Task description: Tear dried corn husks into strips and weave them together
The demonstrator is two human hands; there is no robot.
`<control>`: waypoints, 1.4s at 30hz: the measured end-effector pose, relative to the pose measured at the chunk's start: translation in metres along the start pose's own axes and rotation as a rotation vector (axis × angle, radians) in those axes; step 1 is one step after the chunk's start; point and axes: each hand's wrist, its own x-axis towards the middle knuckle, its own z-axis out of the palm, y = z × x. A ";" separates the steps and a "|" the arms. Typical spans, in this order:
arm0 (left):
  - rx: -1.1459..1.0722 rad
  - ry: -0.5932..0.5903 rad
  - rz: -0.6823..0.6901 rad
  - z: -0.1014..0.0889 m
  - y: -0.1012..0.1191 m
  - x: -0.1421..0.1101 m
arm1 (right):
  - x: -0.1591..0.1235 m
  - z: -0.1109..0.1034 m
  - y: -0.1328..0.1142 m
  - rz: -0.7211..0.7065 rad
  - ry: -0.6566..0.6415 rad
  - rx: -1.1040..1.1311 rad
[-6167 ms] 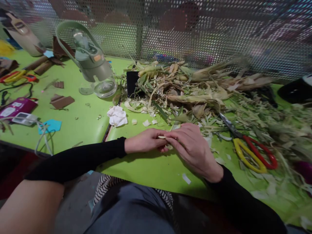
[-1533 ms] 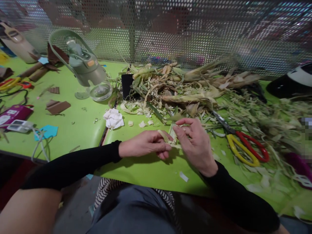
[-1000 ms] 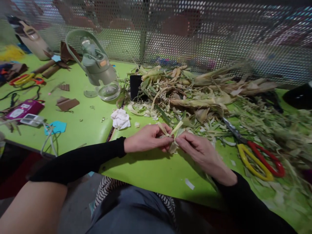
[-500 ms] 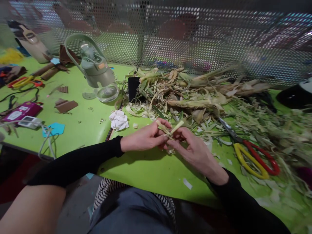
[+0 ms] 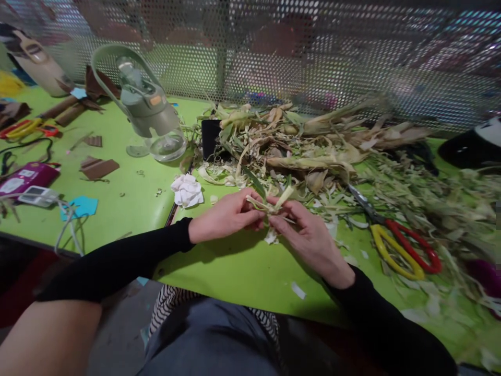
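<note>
My left hand (image 5: 227,216) and my right hand (image 5: 309,237) meet over the green table (image 5: 242,266), both pinching a small bundle of pale corn-husk strips (image 5: 270,204). Fingertips of the two hands touch around the bundle, and strip ends stick up between them. A torn husk bit (image 5: 271,237) lies just under the hands. A big heap of dried husks and leaves (image 5: 313,146) lies right behind them. Both sleeves are black.
Yellow and red scissors (image 5: 399,245) lie to the right among scraps. A crumpled white tissue (image 5: 187,189), a tipped green-handled bottle (image 5: 148,109), a black cup (image 5: 211,137), brown card pieces (image 5: 97,166) and a purple case (image 5: 23,177) sit left. A perforated metal screen (image 5: 274,52) backs the table.
The hands went from folding a flat strip on the table to lifting and pinching the bundled strips together slightly farther from me. The camera view shifted a little.
</note>
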 end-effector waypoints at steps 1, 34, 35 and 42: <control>0.048 -0.003 -0.015 -0.001 0.001 0.000 | 0.000 0.000 0.000 -0.020 0.007 0.009; -0.051 0.056 0.179 0.015 0.001 -0.005 | -0.010 0.006 -0.017 0.116 0.041 0.319; -0.053 0.060 0.174 0.016 0.001 -0.005 | -0.011 0.009 -0.017 0.126 0.061 0.331; -0.062 0.036 0.082 0.023 0.001 -0.009 | -0.012 0.019 -0.017 0.183 0.127 0.371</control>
